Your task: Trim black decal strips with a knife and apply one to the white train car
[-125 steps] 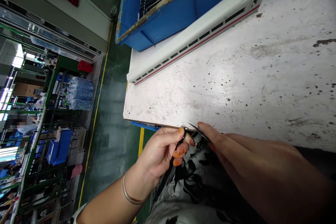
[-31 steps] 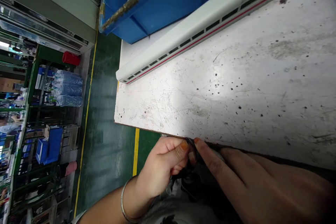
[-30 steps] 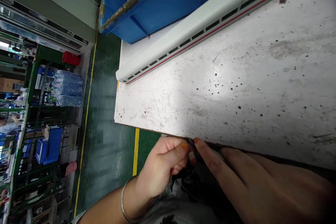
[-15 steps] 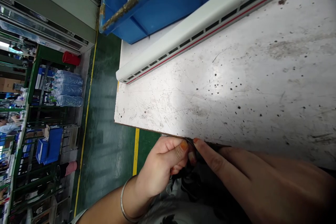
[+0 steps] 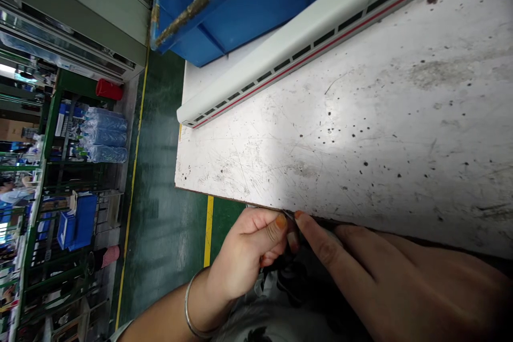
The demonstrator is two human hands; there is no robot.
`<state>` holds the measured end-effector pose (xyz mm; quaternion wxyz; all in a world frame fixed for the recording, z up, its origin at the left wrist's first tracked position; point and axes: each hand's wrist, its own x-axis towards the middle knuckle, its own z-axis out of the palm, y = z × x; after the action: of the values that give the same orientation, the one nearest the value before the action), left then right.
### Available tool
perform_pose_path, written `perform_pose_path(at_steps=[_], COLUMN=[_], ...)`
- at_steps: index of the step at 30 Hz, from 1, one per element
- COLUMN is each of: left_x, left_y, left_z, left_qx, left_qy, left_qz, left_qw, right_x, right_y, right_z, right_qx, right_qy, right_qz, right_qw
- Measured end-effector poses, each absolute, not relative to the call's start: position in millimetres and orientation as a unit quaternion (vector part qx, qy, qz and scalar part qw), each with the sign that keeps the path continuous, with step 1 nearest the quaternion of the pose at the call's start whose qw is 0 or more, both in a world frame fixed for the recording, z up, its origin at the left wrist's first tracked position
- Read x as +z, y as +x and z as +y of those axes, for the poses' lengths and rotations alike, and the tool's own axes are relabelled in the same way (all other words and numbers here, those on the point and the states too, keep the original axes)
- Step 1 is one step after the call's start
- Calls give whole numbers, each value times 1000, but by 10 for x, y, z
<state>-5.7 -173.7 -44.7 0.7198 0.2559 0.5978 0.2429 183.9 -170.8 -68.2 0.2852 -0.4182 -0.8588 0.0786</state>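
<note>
My left hand (image 5: pixel 248 248), with a metal bangle on its wrist, and my right hand (image 5: pixel 360 270) meet just below the front edge of a scratched white table top (image 5: pixel 320 144). Their fingertips pinch a thin dark piece (image 5: pixel 303 222), mostly hidden between them, so I cannot tell exactly what it is. Dark material also shows under my left fingers, above my patterned clothing (image 5: pixel 289 283). A long white train-shaped model (image 5: pixel 304 53) with a red stripe and black windows lies far from both hands, along the table's back edge.
A blue bin (image 5: pixel 248 5) with a worn rim stands beyond the table. To the left lies a green floor (image 5: pixel 160 171) with yellow lines, then shelves holding wrapped water bottles (image 5: pixel 106 139), a blue crate (image 5: pixel 76 219) and a red container (image 5: pixel 109 90).
Since the oldest frame, my hands have come closer together and the dark piece is mostly covered. Over the last second, the hands and the view have barely moved.
</note>
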Motion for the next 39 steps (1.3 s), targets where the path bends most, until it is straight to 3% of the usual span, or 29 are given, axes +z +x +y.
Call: perform_pose_path(at_steps=[32, 39], left_x=[-457, -459], left_y=[-73, -67], left_z=[-1736, -1738], left_qx=[246, 254], left_qy=[237, 245], left_qz=[578, 580], left_qw=[741, 734], right_x=[-665, -592], right_y=[1823, 1815], right_z=[-1703, -1730], right_qx=[49, 48], right_qy=[-405, -418], right_qz=[-869, -877], right_qw=[281, 234])
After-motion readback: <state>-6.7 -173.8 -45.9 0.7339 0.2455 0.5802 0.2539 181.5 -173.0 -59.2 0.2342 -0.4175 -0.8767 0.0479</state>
